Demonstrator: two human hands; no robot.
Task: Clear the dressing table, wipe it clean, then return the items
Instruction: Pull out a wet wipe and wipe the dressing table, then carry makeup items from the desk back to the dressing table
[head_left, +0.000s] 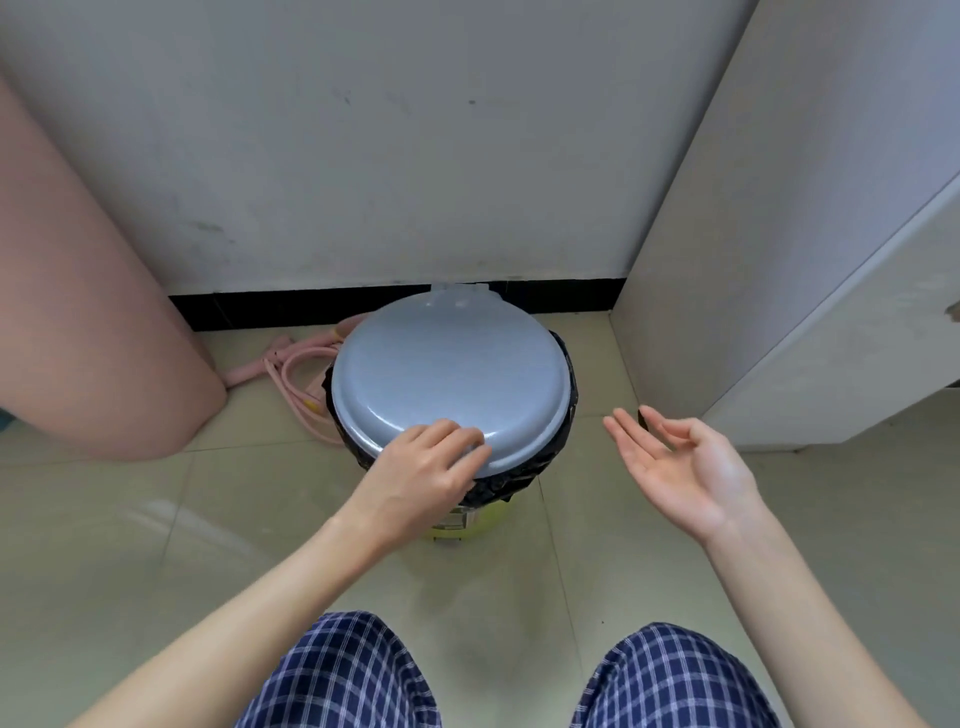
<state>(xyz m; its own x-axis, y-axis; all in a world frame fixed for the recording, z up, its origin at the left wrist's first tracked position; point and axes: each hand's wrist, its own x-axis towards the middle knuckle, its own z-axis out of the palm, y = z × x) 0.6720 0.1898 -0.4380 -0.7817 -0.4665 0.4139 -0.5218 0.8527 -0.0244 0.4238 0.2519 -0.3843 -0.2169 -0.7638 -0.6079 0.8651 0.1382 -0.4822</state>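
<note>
A round pedal bin stands on the floor against the wall, with a grey-blue lid, a black bag liner and a yellow-green body. The lid lies down over the bin. My left hand is at the lid's front edge, fingers curled on top of the rim and thumb hidden beneath. My right hand hovers to the right of the bin, palm up, fingers straight, holding nothing. The dressing table's top and its items are not in view.
A pink rounded surface fills the left side. A coiled pink cable lies on the tiles behind the bin. A white cabinet stands at the right. My knees in blue checked trousers are at the bottom.
</note>
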